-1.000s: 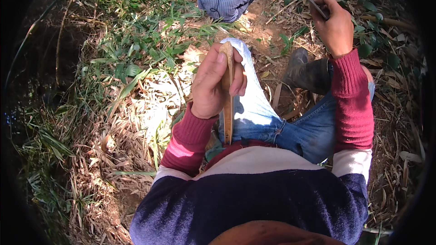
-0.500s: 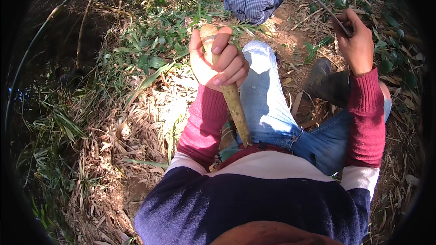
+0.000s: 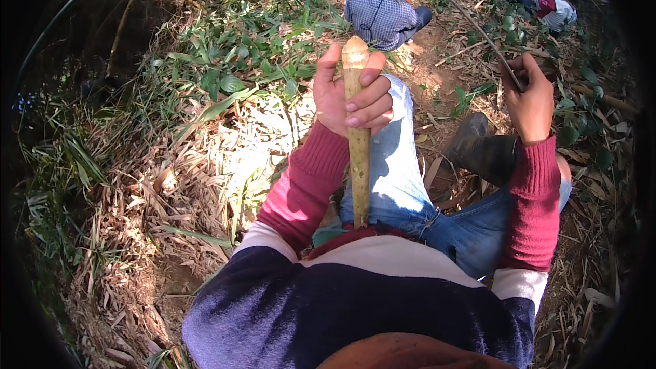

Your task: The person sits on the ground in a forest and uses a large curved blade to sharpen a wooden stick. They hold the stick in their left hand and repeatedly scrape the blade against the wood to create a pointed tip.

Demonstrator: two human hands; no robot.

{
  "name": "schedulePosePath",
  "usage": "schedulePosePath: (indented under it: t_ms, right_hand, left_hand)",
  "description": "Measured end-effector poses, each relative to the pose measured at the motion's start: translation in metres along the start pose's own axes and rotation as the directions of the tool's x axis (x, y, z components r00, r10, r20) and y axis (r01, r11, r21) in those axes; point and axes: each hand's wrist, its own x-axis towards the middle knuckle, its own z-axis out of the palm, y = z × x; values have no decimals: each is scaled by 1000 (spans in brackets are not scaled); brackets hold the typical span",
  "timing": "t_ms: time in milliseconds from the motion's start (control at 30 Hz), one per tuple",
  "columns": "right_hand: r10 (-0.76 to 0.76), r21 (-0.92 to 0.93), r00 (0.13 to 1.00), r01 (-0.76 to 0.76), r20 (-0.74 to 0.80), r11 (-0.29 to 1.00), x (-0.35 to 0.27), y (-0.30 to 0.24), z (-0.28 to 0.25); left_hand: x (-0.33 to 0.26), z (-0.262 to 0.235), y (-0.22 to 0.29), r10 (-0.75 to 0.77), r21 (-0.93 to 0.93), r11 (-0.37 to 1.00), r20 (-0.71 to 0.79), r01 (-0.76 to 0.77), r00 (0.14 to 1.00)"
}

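A: Which parts are hidden?
B: The lower end of the bamboo stick (image 3: 357, 143) disappears behind the striped sweater (image 3: 369, 287). The far end of the thin dark blade (image 3: 471, 20) blurs out among stems.
A: Hand states?
B: Left hand (image 3: 352, 96) is wrapped round the stick, held upright over the jeans (image 3: 396, 178). Right hand (image 3: 529, 99) is clenched on the blade's handle.
A: Surroundings?
B: Dry leaf litter (image 3: 137, 219), green plants, a seated person in a checked shirt (image 3: 379, 17) beyond.
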Motion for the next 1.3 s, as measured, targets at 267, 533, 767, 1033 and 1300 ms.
schedulePosePath:
  t_ms: [267, 533, 767, 1033, 1300]
  right_hand:
    - [23, -2, 1000, -23, 11, 1000, 0, 0, 3]
    - [47, -27, 998, -46, 35, 999, -2, -5, 0]
    - [27, -6, 999, -27, 31, 1000, -2, -3, 3]
    - [31, -7, 999, -31, 38, 999, -4, -3, 5]
    - [19, -30, 998, -18, 52, 999, -5, -5, 7]
  left_hand:
    - [2, -11, 0, -17, -48, 999, 88, 21, 996]
    - [3, -6, -1, 173, 393, 916, -201, -83, 964]
    - [-5, -15, -2, 210, 396, 907, -131, -143, 969]
    - [-9, -5, -8, 287, 581, 812, -319, -53, 903]
    - [-8, 17, -15, 320, 722, 692, -318, 9, 892]
